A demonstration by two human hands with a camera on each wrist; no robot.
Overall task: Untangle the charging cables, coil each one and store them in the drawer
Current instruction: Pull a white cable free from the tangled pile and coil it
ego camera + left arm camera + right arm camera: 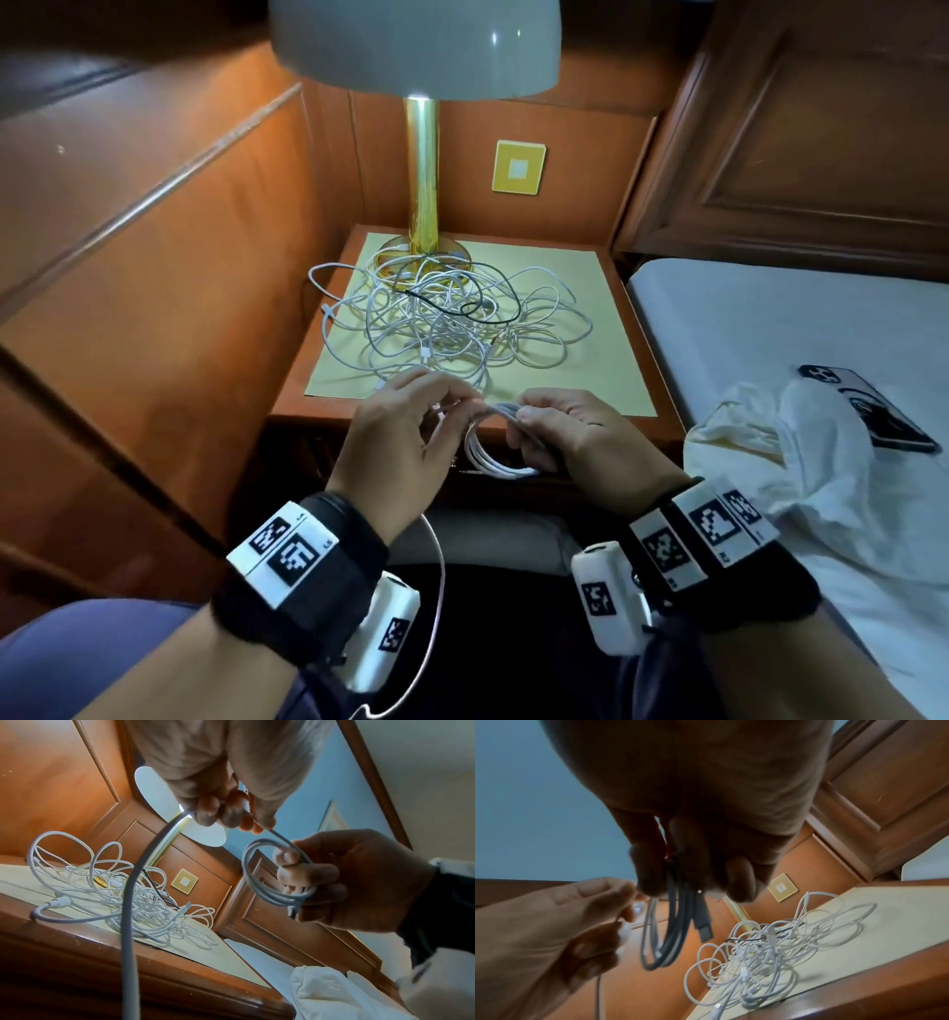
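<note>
Right hand point(560, 429), fingers curled, clamped on a small coil point(493, 452) of white cable: several round loops stacked together, hanging below the fingers, a plug end dangling beside them in the right wrist view. Left hand point(405, 437) just beside it, fingertips point(205, 813) pinching the free run of the same white cable point(128, 923), which trails down past the left wrist toward the lap. Both hands held in front of the near edge of a wooden nightstand point(287, 395). On its pale top, a loose tangle point(447, 318) of thin white cables with one dark cable point(462, 288) threaded through, sprawling from the gold lamp base point(423, 254) almost to the front edge, one loop overhanging the left side. Wood panelling close on the left, a bed point(744, 318) on the right carrying a phone point(873, 406) and crumpled white cloth point(801, 462).
</note>
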